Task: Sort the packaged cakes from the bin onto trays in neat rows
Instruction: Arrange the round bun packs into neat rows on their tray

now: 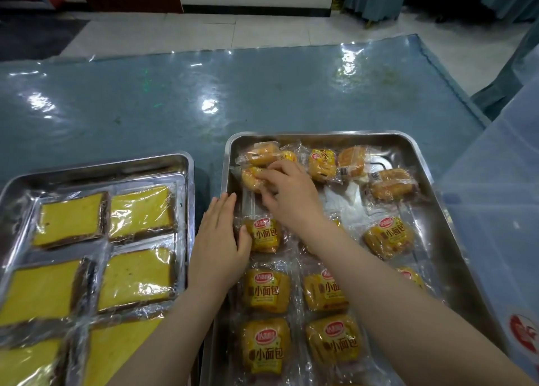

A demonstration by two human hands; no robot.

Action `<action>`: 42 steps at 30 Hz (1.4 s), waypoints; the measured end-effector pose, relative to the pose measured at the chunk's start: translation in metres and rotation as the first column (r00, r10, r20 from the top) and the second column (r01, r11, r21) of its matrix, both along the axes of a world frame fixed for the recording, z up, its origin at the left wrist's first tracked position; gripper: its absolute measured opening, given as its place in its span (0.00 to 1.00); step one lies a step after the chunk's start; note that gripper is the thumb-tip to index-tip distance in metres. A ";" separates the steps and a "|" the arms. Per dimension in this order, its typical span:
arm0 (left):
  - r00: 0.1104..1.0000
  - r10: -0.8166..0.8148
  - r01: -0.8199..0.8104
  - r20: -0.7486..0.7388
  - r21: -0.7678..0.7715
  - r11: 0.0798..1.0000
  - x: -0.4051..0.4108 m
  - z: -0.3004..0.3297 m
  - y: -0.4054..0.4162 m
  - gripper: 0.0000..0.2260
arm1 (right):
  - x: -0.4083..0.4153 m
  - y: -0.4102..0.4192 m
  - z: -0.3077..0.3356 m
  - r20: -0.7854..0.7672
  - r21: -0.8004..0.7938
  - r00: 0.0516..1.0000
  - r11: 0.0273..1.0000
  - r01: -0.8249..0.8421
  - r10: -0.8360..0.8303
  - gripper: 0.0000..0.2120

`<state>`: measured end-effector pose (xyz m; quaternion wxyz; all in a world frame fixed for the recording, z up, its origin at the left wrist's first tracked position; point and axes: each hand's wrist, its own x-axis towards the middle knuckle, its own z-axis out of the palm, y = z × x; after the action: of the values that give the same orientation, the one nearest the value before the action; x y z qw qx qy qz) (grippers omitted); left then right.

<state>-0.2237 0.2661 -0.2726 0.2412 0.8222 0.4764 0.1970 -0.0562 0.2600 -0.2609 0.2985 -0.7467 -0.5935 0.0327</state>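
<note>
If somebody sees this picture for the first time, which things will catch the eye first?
Probably the right hand, gripping a wrapped bun from the loose pile at the far end of the right tray. Next, the flat yellow cake slices laid out in the left tray. The left hand lies flat on the right tray's left rim.

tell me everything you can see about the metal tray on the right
The right tray is a shiny steel-looking rectangle with rounded corners and a raised rim, lying flat on the blue plastic-covered table. Its near part holds wrapped small breads in rows, labels up; the far end holds a loose, unsorted cluster. The left hand rests flat over its left rim, thumb touching a packet; the right hand reaches in and grips a packet at the far left.
</note>
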 end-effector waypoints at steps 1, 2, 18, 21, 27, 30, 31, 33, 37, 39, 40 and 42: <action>1.000 -0.001 0.001 0.002 0.005 1.000 0.000 0.000 0.000 0.26 | 0.003 -0.004 0.000 -0.070 0.035 0.997 0.999 -0.011 0.014 0.12; 1.000 -0.003 0.003 0.006 0.011 1.000 0.000 0.000 0.000 0.27 | 0.005 -0.008 0.001 -0.131 0.053 0.990 0.998 -0.035 0.042 0.12; 0.892 -0.197 0.249 -0.407 0.079 0.965 0.005 -0.006 0.006 0.28 | 0.011 -0.024 0.005 0.043 -0.277 0.980 0.945 -0.176 0.195 0.19; 0.874 -0.205 0.266 -0.440 0.082 0.960 0.005 -0.007 0.007 0.27 | 0.013 -0.027 0.004 -0.065 -0.312 0.976 0.925 -0.217 0.207 0.17; 0.861 -0.202 0.255 -0.466 0.054 0.965 0.005 -0.007 0.006 0.24 | 0.012 -0.019 0.000 -0.003 -0.356 0.983 0.919 -0.172 0.183 0.14; 0.859 -0.199 0.253 -0.473 0.054 0.966 0.005 -0.007 0.006 0.25 | 0.013 -0.012 0.005 -0.106 -0.216 0.993 0.973 -0.081 0.059 0.12; 0.861 -0.198 0.252 -0.468 0.054 0.966 0.005 -0.006 0.006 0.26 | 0.014 -0.007 0.007 -0.096 -0.143 0.995 0.989 -0.024 0.010 0.12; 0.873 -0.198 0.248 -0.446 0.057 0.967 0.006 -0.006 0.006 0.26 | 0.019 0.005 0.008 -0.004 -0.078 0.999 0.996 0.053 -0.053 0.18; 0.880 -0.199 0.248 -0.431 0.061 0.967 0.006 -0.006 0.006 0.26 | 0.028 0.030 0.010 0.201 -0.317 0.974 0.948 -0.038 0.106 0.34; 0.875 -0.202 0.255 -0.441 0.065 0.965 0.005 -0.006 0.007 0.26 | 0.035 0.039 0.009 0.208 -0.369 0.959 0.924 -0.104 0.191 0.28; 0.874 -0.204 0.257 -0.440 0.063 0.964 0.005 -0.006 0.007 0.27 | 0.038 0.041 0.010 0.187 -0.354 0.962 0.927 -0.121 0.197 0.24; 0.876 -0.208 0.258 -0.436 0.058 0.964 0.005 -0.007 0.007 0.26 | 0.040 0.042 0.010 0.114 -0.267 0.979 0.955 -0.133 0.168 0.18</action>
<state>-0.2186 0.2731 -0.2795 0.1058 0.9091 0.4029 0.0093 -0.0159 0.3020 -0.2507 0.1544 -0.7322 -0.6583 0.0815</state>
